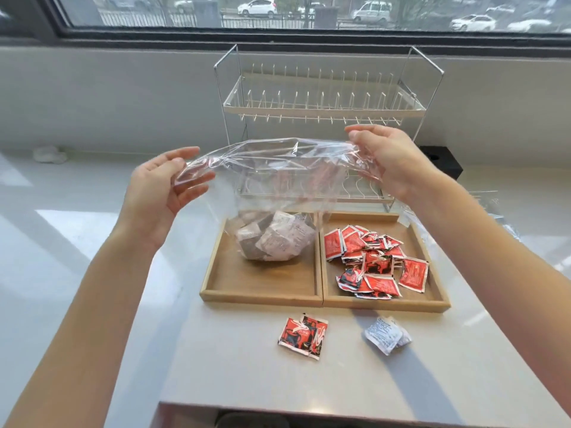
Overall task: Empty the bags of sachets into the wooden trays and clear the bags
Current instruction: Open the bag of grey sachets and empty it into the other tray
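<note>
Both hands are holding one clear plastic bag (272, 168) above the left wooden tray (262, 282): the left hand (160, 193) is pinching the bag's left top edge, fingers loosely spread, and the right hand (389, 162) is gripping the right top edge. The bag is hanging with its load of grey-white sachets (275, 239) bunched at the bottom, resting in or just above the tray's back half; contact is hard to judge through the film. The right wooden tray (432, 301) is already carrying a pile of red sachets (377, 261). Strays are lying on the tabletop (234, 359) in front of the trays: a couple of red loose sachets (304, 336) and a white loose sachet (387, 333). Risks, as judged: which end of the bag is open is not clear, so tipping it the wrong way is going to trap the load; the film is slippery and the left pinch looks light, so the edge may be slipping free. The sachets may be spilling over the shared tray wall into the red pile, or over the front rim to join the strays. The wire dish rack (324, 100) is standing just behind and could be snagging the film.
</note>
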